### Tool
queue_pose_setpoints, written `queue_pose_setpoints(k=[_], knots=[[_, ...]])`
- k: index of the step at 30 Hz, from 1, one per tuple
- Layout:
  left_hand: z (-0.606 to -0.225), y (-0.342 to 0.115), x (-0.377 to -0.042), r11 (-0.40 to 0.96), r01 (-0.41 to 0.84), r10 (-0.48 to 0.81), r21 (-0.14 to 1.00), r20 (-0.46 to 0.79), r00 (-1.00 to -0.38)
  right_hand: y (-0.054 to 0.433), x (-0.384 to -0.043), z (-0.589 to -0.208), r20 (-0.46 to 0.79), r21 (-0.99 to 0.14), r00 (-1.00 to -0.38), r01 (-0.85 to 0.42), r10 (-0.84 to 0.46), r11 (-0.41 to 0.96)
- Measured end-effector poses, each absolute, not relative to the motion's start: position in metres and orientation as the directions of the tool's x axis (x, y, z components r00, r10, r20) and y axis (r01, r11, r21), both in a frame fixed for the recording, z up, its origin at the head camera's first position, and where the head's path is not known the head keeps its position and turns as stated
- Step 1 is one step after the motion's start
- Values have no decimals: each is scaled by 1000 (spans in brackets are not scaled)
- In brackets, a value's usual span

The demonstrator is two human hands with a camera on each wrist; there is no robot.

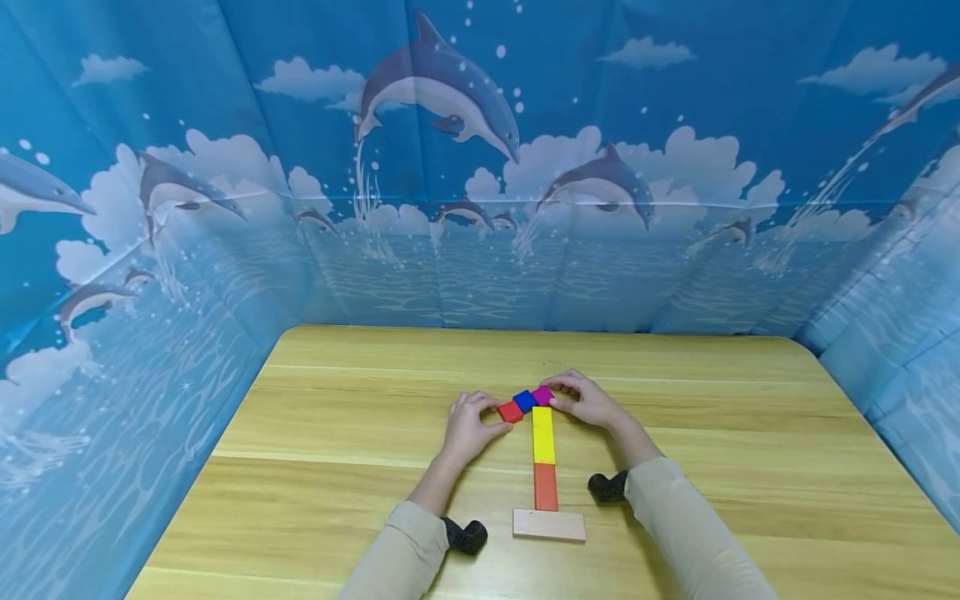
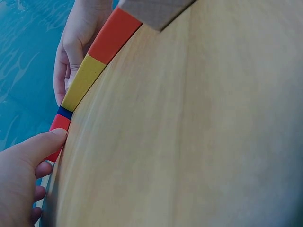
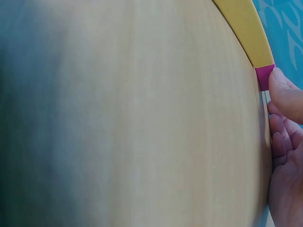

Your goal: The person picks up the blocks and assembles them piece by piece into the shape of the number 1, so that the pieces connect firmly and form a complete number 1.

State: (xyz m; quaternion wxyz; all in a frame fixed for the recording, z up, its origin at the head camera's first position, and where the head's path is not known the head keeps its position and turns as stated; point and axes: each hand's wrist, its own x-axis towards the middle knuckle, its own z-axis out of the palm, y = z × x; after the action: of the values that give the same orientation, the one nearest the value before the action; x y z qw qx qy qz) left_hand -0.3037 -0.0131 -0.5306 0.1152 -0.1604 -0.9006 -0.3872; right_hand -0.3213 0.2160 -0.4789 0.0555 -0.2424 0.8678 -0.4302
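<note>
A slanted row of three small blocks, red (image 1: 511,412), blue (image 1: 525,401) and magenta (image 1: 542,396), lies on the table. My left hand (image 1: 467,427) pinches the red one at the row's left end, thumb on its near side, as the left wrist view also shows. At the other end, the magenta block is held between the thumb and fingers of my right hand (image 1: 592,403). Just below the row runs a yellow block (image 1: 543,435), end to end with an orange block (image 1: 546,487). Across the orange block's near end lies a pale wooden plank (image 1: 549,526).
All the blocks are on a wood-grain table (image 1: 322,492). Blue curtains (image 1: 420,275) printed with dolphins hang behind it and at both sides. A black wrist device (image 1: 467,537) shows at the left sleeve, another black device (image 1: 607,487) at the right.
</note>
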Motion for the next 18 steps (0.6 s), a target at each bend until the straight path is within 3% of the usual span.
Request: queue_pose_setpoints(k=[18], knots=[[-533, -12, -303, 649, 382, 195, 658, 341, -920, 217, -321, -480, 114, -781, -873, -374, -475, 501]])
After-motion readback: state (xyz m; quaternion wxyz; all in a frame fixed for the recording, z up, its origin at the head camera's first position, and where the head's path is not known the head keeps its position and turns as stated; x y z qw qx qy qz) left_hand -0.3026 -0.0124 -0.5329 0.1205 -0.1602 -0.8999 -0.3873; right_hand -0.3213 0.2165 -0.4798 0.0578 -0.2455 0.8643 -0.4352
